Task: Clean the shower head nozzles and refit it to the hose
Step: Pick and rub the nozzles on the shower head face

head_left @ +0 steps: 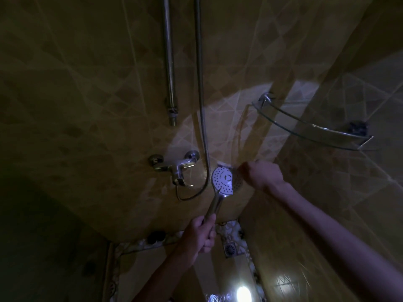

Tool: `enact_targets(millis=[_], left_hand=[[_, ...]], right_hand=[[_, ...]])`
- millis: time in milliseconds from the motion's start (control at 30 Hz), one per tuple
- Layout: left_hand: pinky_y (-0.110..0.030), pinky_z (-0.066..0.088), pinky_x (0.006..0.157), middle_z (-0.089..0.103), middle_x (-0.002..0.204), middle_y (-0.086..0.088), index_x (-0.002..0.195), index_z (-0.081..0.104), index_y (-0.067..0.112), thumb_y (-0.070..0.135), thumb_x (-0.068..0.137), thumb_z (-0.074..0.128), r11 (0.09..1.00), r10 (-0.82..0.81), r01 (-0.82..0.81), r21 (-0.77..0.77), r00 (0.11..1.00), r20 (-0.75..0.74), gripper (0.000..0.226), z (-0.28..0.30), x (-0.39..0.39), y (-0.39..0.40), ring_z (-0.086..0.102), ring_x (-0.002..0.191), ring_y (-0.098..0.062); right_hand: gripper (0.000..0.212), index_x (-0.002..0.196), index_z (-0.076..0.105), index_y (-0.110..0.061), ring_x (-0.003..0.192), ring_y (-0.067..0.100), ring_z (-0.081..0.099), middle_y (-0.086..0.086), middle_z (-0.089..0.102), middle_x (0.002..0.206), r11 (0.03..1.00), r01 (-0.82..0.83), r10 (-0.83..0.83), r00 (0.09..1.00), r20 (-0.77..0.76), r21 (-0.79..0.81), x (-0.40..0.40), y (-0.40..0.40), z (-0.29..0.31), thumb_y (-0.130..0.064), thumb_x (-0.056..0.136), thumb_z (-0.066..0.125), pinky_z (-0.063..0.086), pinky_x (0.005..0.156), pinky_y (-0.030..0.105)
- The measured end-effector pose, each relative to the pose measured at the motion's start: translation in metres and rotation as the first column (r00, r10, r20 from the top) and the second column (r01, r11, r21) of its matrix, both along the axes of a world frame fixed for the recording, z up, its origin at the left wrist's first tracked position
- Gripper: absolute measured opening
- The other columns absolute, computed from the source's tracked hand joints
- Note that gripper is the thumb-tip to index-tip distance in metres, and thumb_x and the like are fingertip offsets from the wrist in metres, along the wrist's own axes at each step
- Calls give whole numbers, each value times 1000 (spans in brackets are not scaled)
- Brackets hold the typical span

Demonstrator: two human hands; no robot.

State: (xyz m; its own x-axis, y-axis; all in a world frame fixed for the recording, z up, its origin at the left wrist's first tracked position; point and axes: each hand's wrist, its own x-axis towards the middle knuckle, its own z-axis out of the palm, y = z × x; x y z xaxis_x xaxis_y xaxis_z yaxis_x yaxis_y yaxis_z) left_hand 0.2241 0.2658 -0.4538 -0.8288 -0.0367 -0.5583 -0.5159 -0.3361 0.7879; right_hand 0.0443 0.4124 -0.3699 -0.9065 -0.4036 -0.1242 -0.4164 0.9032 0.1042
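Note:
In the dim shower, the chrome shower head (222, 179) is held up with its white nozzle face turned toward me. My left hand (202, 234) grips the lower end of its handle. My right hand (263, 175) is curled just right of the head and holds what looks like a small brush (224, 164); the white tip lies at the top edge of the nozzle face. The hose (204, 136) loops from under the mixer tap (176, 168) and runs up the wall out of view. The hose's free end is not visible.
A vertical chrome rail (169, 68) is fixed to the tiled wall left of the hose. A glass corner shelf (305, 125) juts out at the upper right. A floor drain (231, 249) sits below the hands, and a bright light reflection (243, 293) glares on the floor.

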Motion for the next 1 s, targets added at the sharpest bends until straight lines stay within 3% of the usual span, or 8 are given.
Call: enact_targets(millis=[100, 267, 433, 633, 833, 1000], left_hand=[[-11, 15, 37, 42, 49, 6, 74, 41, 16, 34, 93, 51, 1000, 3, -3, -2, 1000, -6, 28, 2, -1, 1, 29, 35, -5], [-10, 15, 36, 41, 49, 6, 71, 39, 17, 34, 94, 50, 999, 29, -29, 24, 1000, 6, 30, 0, 1, 2, 28, 34, -5], [-10, 16, 35, 41, 51, 5, 74, 41, 16, 33, 94, 50, 1000, 12, -11, 25, 1000, -14, 28, 4, 4, 2, 28, 34, -4], [-10, 16, 36, 41, 52, 5, 75, 40, 17, 32, 94, 50, 999, 30, -30, 38, 1000, 3, 26, 4, 5, 1, 28, 34, -4], [-11, 14, 39, 40, 52, 5, 73, 40, 18, 34, 94, 50, 999, 20, -21, 34, 1000, 23, 28, 3, 6, 6, 28, 34, -5], [-13, 14, 38, 42, 52, 6, 81, 44, 16, 32, 94, 51, 999, 23, -25, 40, 999, 39, 22, 6, 9, 3, 29, 35, -4]], right_hand=[[51, 106, 64, -20, 94, 30, 67, 12, 68, 103, 998, 31, -33, 999, -27, -56, -2, 0, 2, -55, 97, 29, 46, 72, 34], [54, 108, 63, -25, 96, 33, 68, 13, 69, 103, 977, -214, 214, 976, -30, 10, 29, -5, -18, -62, 95, 26, 50, 75, 37], [57, 104, 64, -21, 97, 33, 66, 15, 69, 104, 998, -10, 8, 1000, -30, -63, 2, 14, -1, -60, 97, 24, 51, 75, 35], [60, 95, 61, -22, 89, 32, 67, 12, 69, 92, 977, -209, 211, 977, 41, -47, 41, 13, -22, -65, 94, 20, 49, 70, 34], [61, 99, 64, -22, 95, 34, 67, 15, 70, 100, 988, 23, -31, 998, -47, -156, 11, 23, -20, -65, 94, 22, 51, 73, 38], [61, 90, 61, -22, 84, 30, 69, 9, 70, 87, 988, -67, 55, 994, -93, -140, 40, 27, -34, -65, 95, 20, 48, 65, 33]])
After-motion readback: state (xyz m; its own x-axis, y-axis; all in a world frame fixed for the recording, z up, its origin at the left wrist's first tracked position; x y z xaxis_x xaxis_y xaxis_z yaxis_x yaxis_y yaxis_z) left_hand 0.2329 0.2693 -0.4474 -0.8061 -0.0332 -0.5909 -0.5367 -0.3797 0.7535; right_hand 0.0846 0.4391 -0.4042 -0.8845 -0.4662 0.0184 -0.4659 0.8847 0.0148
